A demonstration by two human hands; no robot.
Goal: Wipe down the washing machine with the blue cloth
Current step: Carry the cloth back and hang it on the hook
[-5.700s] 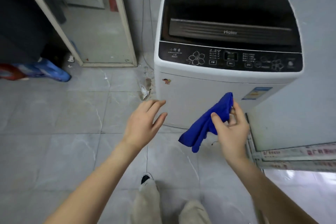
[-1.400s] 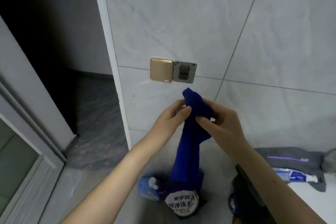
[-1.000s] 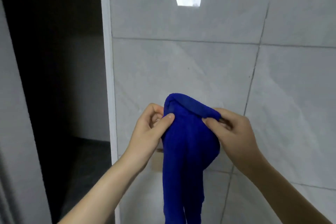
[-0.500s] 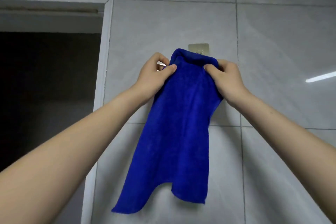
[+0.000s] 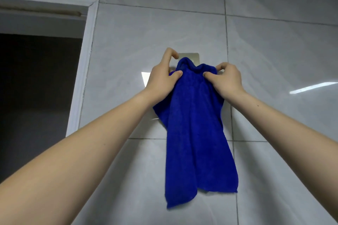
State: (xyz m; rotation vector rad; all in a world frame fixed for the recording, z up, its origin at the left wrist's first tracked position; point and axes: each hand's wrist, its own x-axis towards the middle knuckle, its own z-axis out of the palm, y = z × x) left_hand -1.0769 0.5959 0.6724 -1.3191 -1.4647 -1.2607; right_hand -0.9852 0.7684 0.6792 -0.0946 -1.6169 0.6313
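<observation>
High on the tiled wall (image 5: 274,60), both hands grip the bunched top edge of the blue cloth (image 5: 195,133) against a metal plate (image 5: 190,55). Left hand (image 5: 161,78) pinches it between thumb and curled fingers (image 5: 171,53), forefinger raised. Right hand (image 5: 225,80) pinches the other corner likewise. Below, the cloth hangs loose. A doorframe (image 5: 86,60) stands left.

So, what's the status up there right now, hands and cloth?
Left hand and right hand both pinching blue cloth at its top. Cloth bunched against metal wall plate, rest hanging free. Nothing in the way.
</observation>
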